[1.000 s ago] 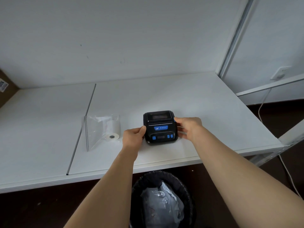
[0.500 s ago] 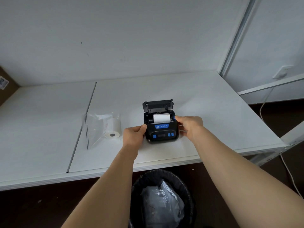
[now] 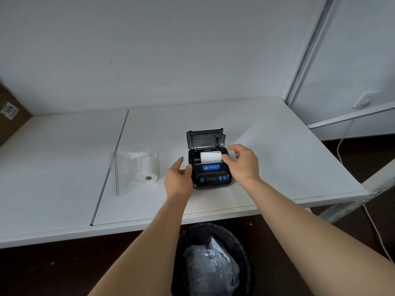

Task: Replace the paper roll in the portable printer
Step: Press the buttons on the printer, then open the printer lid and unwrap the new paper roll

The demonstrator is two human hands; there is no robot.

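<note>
A small black portable printer [image 3: 210, 175] with blue buttons sits on the white table [image 3: 277, 159]. Its lid [image 3: 205, 138] stands open at the back. A white paper roll [image 3: 210, 157] lies in the open compartment. My left hand [image 3: 178, 180] rests against the printer's left side, fingers apart. My right hand [image 3: 242, 162] hovers over the printer's right edge, fingers spread, thumb near the roll's right end. A second paper roll [image 3: 149, 170] lies inside a clear plastic bag [image 3: 128, 169] to the left of the printer.
A black bin [image 3: 215, 259] lined with a plastic bag stands under the table's front edge. A seam runs across the table on the left. A cardboard box [image 3: 10, 112] is at far left. A white cable [image 3: 342, 142] hangs at right.
The printer's lid went from shut to fully open, showing the roll inside. My right hand lifted off the printer's side and spread over it. My left hand loosened.
</note>
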